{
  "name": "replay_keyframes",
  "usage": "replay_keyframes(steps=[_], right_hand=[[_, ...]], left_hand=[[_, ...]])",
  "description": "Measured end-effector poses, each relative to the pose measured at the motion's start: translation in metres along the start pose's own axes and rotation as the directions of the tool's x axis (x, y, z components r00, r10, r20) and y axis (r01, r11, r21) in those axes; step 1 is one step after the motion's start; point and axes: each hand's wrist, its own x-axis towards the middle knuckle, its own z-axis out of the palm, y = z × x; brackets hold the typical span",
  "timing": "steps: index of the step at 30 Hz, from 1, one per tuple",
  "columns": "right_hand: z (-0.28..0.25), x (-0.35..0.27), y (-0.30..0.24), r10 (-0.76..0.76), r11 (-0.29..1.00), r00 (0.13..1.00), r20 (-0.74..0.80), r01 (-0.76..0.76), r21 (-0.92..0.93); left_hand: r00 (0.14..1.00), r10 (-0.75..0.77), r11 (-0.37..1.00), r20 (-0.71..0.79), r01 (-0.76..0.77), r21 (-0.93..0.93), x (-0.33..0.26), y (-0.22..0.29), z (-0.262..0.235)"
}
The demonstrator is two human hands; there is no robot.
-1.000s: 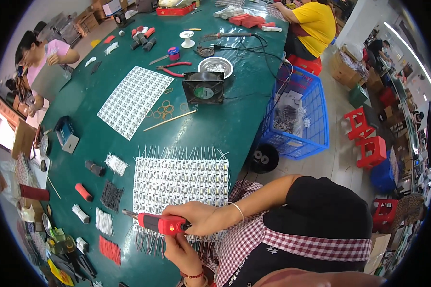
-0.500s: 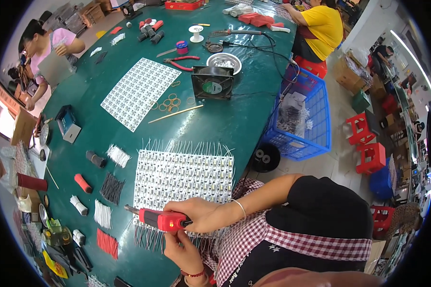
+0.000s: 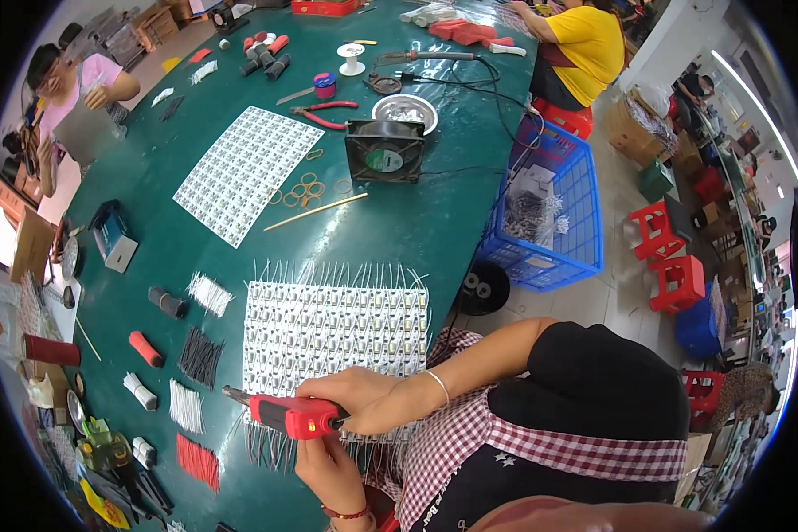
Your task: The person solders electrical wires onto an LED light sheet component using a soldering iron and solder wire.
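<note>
**Soldering pass under way on LED sheet**

Seen from the head cam: the right hand (image 3: 359, 399) has its fingers wrapped tight round a red-handled soldering iron (image 3: 288, 415), tip aimed left along the near edge of a white LED module sheet (image 3: 332, 332) w/ wire leads sticking out front & back. The left hand (image 3: 328, 470) sits just below the iron at the sheet's lower edge, fingers curled among the leads; whether they pinch one can't be told. The sheet lies on the green surface (image 3: 408, 222), right in front of the person. Step in hand, by the look of it: joining leads along the near row. Next move likely calls for a steady tip on one pad & the lead held still. Beyond: second sheet (image 3: 248, 173), black fan (image 3: 384, 151), blue basket (image 3: 550, 213).
</note>
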Motion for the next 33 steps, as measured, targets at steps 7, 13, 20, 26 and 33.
replay_keyframes(steps=[7,13,20,26,33], right_hand=[[-0.003,0.002,0.000,-0.128,0.987,0.991,0.034,0.131,-0.094],[-0.006,0.007,0.001,0.038,0.999,0.999,0.005,-0.038,-0.002],[-0.019,0.013,-0.009,0.271,0.850,0.936,0.225,-0.343,0.400],[-0.017,0.000,-0.003,0.294,0.920,0.951,0.094,-0.309,0.242],[-0.025,0.004,-0.008,0.190,0.911,0.978,-0.083,-0.144,0.387]], left_hand=[[0.999,-0.014,0.997,0.032,0.016,-0.072,0.000,-0.006,0.003],[0.998,-0.060,0.994,-0.021,0.058,-0.089,0.007,0.003,0.002],[0.990,-0.137,0.973,0.019,0.138,-0.184,0.007,0.009,-0.016],[0.998,-0.053,0.932,0.017,0.055,-0.359,0.009,0.008,-0.017],[0.978,-0.014,0.997,-0.207,0.030,0.078,0.016,-0.064,-0.048]])
